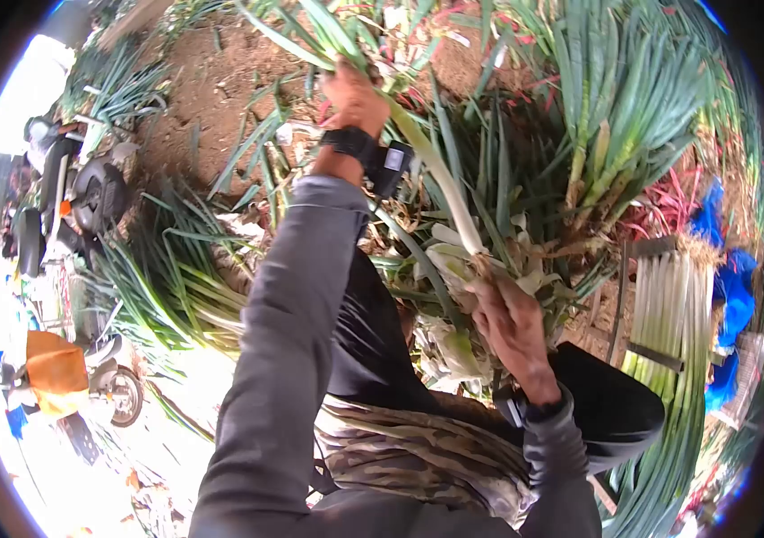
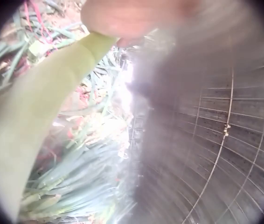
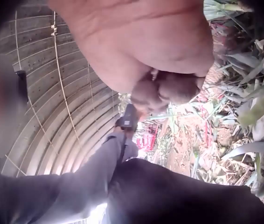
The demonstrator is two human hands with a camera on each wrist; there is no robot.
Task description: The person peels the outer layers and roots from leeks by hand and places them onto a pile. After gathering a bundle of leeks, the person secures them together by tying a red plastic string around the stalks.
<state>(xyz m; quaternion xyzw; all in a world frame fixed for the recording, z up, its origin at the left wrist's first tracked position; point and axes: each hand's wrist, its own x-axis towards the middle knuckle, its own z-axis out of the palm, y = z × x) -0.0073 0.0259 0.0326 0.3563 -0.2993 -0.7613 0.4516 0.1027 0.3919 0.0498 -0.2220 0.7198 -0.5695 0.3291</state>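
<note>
A long, thick green onion (image 1: 440,175) slants across the head view, green leaves at the upper left, pale root end at the lower right. My left hand (image 1: 355,94) grips it just below the leaves. At the root end, my right hand (image 1: 516,327) has its fingers curled in close. Close up in the left wrist view, the pale green stalk (image 2: 38,98) runs up to the left hand (image 2: 136,16). The right hand (image 3: 146,42) shows bent fingers in the right wrist view, its palm hiding the root. Peeled outer leaves (image 1: 453,345) lie heaped beneath the right hand.
Loose green onions (image 1: 615,99) are piled at the upper right, others (image 1: 185,296) at the left. A bundle (image 1: 669,305) lies in a frame at the right, near blue plastic (image 1: 736,296) and red strings (image 1: 669,202). Motorbikes (image 1: 99,193) stand far left. Bare soil (image 1: 207,81) shows upper left.
</note>
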